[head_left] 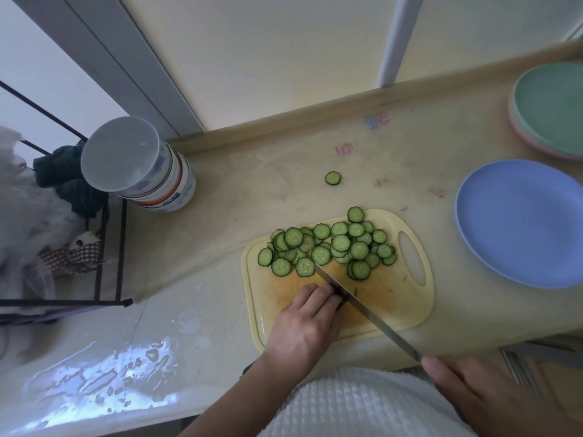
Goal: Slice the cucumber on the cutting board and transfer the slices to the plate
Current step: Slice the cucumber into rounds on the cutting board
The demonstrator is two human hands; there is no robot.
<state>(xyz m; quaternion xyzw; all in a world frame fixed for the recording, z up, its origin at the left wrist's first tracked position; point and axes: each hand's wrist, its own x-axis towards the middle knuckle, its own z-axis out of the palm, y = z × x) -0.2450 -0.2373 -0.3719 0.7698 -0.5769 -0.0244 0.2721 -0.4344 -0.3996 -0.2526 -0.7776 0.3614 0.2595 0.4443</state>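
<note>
A pale yellow cutting board (394, 307) lies on the counter with several cucumber slices (334, 247) heaped across its far half. My left hand (307, 323) holds down a small dark cucumber end piece (339, 302), mostly hidden under my fingertips. My right hand (467, 392) grips the handle of a long knife (372, 320), whose blade runs diagonally across the board against the end piece, tip by the slices. One stray slice (332, 178) lies on the counter beyond the board. A blue plate (520, 222) sits to the right.
A stack of green and pink plates (549, 111) sits at the far right corner. A stack of bowls (138, 165) stands at the left beside a black wire rack (104, 247) holding cloths. A wall rises behind the counter. The counter at the near left is wet.
</note>
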